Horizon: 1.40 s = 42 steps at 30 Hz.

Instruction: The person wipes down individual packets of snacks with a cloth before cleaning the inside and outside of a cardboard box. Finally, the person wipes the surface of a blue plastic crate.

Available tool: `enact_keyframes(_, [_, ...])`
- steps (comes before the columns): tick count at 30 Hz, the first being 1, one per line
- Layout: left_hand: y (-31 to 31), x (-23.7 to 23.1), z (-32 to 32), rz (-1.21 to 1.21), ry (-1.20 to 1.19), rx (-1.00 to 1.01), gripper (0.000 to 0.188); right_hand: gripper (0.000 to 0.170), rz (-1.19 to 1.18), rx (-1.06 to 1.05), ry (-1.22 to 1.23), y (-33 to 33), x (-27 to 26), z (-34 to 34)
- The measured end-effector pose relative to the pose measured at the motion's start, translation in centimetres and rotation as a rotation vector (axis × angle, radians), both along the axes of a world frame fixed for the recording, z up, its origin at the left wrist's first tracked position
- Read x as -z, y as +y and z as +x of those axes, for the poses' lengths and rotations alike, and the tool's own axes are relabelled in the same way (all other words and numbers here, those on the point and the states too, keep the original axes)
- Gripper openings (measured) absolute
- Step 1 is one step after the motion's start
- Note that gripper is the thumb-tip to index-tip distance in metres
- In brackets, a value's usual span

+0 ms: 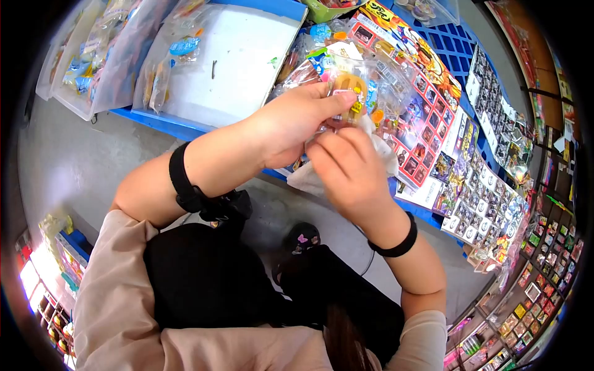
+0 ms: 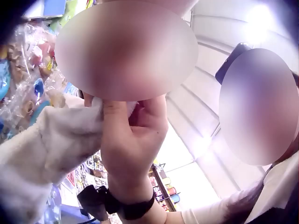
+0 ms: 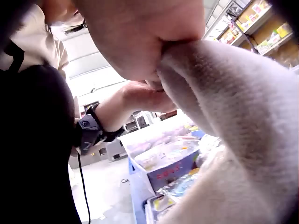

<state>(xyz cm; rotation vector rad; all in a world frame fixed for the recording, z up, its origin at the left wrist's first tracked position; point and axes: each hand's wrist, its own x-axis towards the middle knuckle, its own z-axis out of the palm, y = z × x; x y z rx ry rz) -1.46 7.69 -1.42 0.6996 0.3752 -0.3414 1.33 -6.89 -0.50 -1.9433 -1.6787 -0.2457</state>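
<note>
In the head view my left hand [image 1: 294, 123] pinches a clear-wrapped packet [image 1: 352, 93] with a tan and yellow item inside, its thumb across the front. My right hand [image 1: 352, 170] is curled close against the packet's lower end and grips a whitish cloth [image 1: 306, 178] that hangs beneath both hands. The left wrist view shows the right hand [image 2: 133, 144] beside the hanging cloth [image 2: 60, 140]; a blur covers its upper part. In the right wrist view the cloth [image 3: 238, 98] drapes from the right hand [image 3: 145, 37], with the left hand [image 3: 138, 100] behind.
Beyond the hands lie wrapped packets and printed picture sheets [image 1: 427, 133]. A blue-edged tray with a white base [image 1: 232, 55] is at the upper left, beside translucent bins [image 1: 117, 80]. Blue crate mesh [image 1: 442, 46] shows behind. Racks of small goods [image 1: 526, 303] line the right side.
</note>
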Motion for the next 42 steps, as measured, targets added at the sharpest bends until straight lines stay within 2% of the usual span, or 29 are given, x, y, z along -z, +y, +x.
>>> enact_keyframes(5, [0.6,-0.6,-0.4,0.004,0.048,-0.029,0.034,0.027,-0.020,0.070,-0.057,-1.3,0.3,1.2])
enact_keyframes(9, [-0.3,0.0,-0.4,0.024,0.118,-0.032,0.033,0.028,-0.025,0.008,-0.019,-0.9,0.3,-0.1])
enact_keyframes(11, [-0.2,0.0,-0.5,-0.053,0.098,0.001,0.033,0.029,-0.050,-0.036,0.012,-1.1,0.3,0.0])
enact_keyframes(13, [0.6,0.0,-0.5,-0.032,0.061,-0.014,0.032,0.030,-0.060,0.045,-0.009,-2.8,0.4,0.8])
enact_keyframes(15, [1.9,-1.2,-0.2,0.209,-0.019,-0.011,0.032,0.031,-0.118,0.226,0.031,-5.1,0.8,2.0])
enact_keyframes(16, [2.5,-1.6,0.4,0.403,-0.086,-0.020,0.034,0.031,-0.115,0.228,0.028,-6.0,0.6,2.2])
enact_keyframes(17, [3.1,-1.7,1.2,0.405,-0.087,-0.022,0.034,0.031,-0.073,0.263,0.070,-7.0,0.4,2.1])
enact_keyframes(19, [4.6,-1.4,2.9,1.016,-0.419,-0.013,0.036,0.032,-0.027,0.286,0.119,-7.9,-0.1,1.3])
enact_keyframes(20, [5.0,-0.9,4.0,1.025,-0.412,-0.018,0.036,0.031,-0.036,0.281,0.146,-8.1,-0.5,0.9])
enact_keyframes(22, [4.7,0.8,6.5,1.450,-0.631,-0.050,0.035,0.033,-0.032,0.259,0.176,-8.2,-0.4,0.3])
enact_keyframes(23, [4.3,1.4,7.4,1.595,-0.606,-0.025,0.034,0.033,-0.020,0.248,0.179,-8.2,-0.1,0.2])
enact_keyframes(24, [3.9,1.7,7.8,1.610,-0.618,0.025,0.028,0.034,-0.047,0.231,0.192,-8.1,0.2,0.1])
enact_keyframes(25, [3.8,2.4,8.5,1.586,-0.614,0.176,0.023,0.035,-0.072,0.213,0.204,-7.9,0.4,0.0])
enact_keyframes(27, [3.2,3.6,9.0,1.759,-0.704,0.225,0.023,0.036,-0.074,0.199,0.206,-7.8,0.4,-0.1])
enact_keyframes(28, [3.4,4.1,8.7,1.768,-0.697,0.229,0.023,0.036,-0.083,0.207,0.200,-7.7,0.4,-0.2])
enact_keyframes(30, [3.6,4.6,8.2,2.032,-0.829,0.030,0.028,0.036,-0.100,0.225,0.200,-7.9,0.4,-0.1])
enact_keyframes(31, [4.7,4.7,8.2,2.042,-0.831,0.031,0.028,0.036,-0.090,0.223,0.198,-8.0,0.3,-0.1])
enact_keyframes(33, [9.2,4.8,7.9,2.019,-0.757,-0.055,0.033,0.036,-0.087,0.242,0.194,-8.3,0.3,0.0])
enact_keyframes(35, [15.3,5.1,7.0,2.310,-0.559,-0.034,0.037,0.036,-0.077,0.237,0.204,-8.6,0.5,0.0])
enact_keyframes(36, [17.5,4.1,6.4,2.460,-0.176,0.213,0.039,0.037,-0.076,0.228,0.212,-8.6,0.6,0.0])
enact_keyframes(37, [20.0,4.5,5.9,2.575,-0.021,0.286,0.038,0.037,-0.073,0.230,0.212,-8.5,0.6,0.0])
enact_keyframes(39, [23.4,4.8,5.4,2.495,0.248,0.294,0.036,0.038,-0.092,0.196,0.226,-8.3,0.7,0.0])
enact_keyframes(42, [25.3,5.5,4.8,2.427,0.343,0.285,0.038,0.038,-0.094,0.179,0.224,-7.9,0.8,0.3])
